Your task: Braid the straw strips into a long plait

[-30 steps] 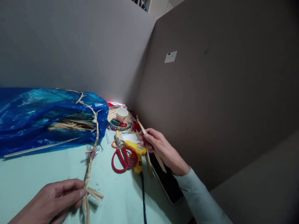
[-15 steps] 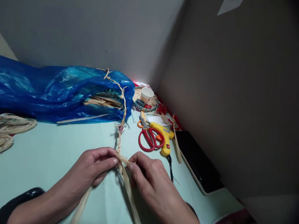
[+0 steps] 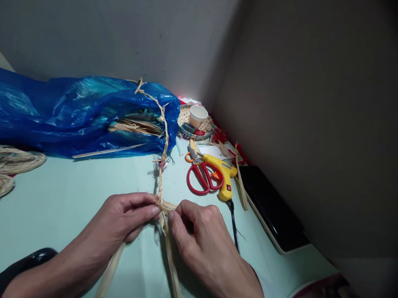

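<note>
A thin braid of pale dried straw [image 3: 160, 182] runs from the blue bag down to my fingers. My left hand [image 3: 129, 216] pinches the braid's lower end between thumb and forefinger. Opposite it, my right hand [image 3: 198, 239] is closed on a straw strand [image 3: 167, 205] that crosses the braid sideways. One loose strand [image 3: 172, 268] hangs from the braid toward me, between the hands. Another pale strand [image 3: 109, 274] comes out below my left palm. A small clip [image 3: 162, 164] sits by the braid further up.
Red-handled scissors [image 3: 200, 176] and a yellow glue gun [image 3: 222, 173] lie right of the braid. A phone-like black device [image 3: 269, 207] is further right. Behind stand a blue plastic bag [image 3: 53, 113] with straw inside and a woven tray [image 3: 184, 114] holding a white cup [image 3: 198, 115]. Coiled braids [image 3: 12, 161] lie left.
My right hand has shifted slightly, and the crossing strand now lies flatter between my hands. The view has tilted a little, moving the background slightly upward.
</note>
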### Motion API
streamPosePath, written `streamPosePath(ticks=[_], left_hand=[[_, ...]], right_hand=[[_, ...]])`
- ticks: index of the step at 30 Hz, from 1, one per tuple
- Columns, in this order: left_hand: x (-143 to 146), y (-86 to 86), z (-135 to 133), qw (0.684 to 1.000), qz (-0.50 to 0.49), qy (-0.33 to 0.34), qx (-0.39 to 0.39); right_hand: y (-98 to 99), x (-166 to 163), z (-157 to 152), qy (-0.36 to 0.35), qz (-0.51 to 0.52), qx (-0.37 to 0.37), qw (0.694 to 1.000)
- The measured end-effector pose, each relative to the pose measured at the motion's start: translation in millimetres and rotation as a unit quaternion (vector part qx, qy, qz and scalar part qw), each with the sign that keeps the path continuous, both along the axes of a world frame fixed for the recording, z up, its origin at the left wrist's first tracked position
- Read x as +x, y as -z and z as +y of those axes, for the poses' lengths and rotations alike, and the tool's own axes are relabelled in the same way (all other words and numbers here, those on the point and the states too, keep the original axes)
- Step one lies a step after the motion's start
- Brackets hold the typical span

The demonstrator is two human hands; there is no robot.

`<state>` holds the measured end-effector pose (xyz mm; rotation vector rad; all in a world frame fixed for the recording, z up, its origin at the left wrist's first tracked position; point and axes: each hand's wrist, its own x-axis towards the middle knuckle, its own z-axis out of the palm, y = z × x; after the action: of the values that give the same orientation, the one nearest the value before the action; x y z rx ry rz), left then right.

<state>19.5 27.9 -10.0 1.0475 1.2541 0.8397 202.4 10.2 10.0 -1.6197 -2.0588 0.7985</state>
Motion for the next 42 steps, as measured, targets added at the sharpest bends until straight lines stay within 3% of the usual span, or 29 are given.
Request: streamPosePath(ticks=[15,18,23,28,33,38,42], left_hand=[[3,-4.5,-4,1.0,-0.003,-0.029,-0.003],[2,-3.8,-2,0.999,-0.007,-0.031,-0.006],[2,-6.6,-2,1.0,-0.01,-0.028,-0.008],[9,-8.5,-5,0.998,0.046,-0.034,0.026],[10,-5.4,-9,0.998,0.028,-0.054,0.034],[6,-9.0,-13,0.998,-0.031,-0.043,0.022],[5,-8.7,-13,0.998,-0.052,-0.032,0.019]], right_hand=[[2.6,9,0,-0.028,-0.052,0.06,0.996],[0.3,17,3,-0.017,-0.016,0.099,0.995],[-6.3,18,8,-0.115,0.058,0.026,0.991],[-8.2,5,-6,-0.083,-0.05,0.157,0.983],[-0.5,-22,-22,-0.109,-0.196,0.301,0.927],[13.4,-43,-29,-0.14,-0.213,0.405,0.878],[21.3,-45,-31,-0.149,-0.215,0.416,0.871]])
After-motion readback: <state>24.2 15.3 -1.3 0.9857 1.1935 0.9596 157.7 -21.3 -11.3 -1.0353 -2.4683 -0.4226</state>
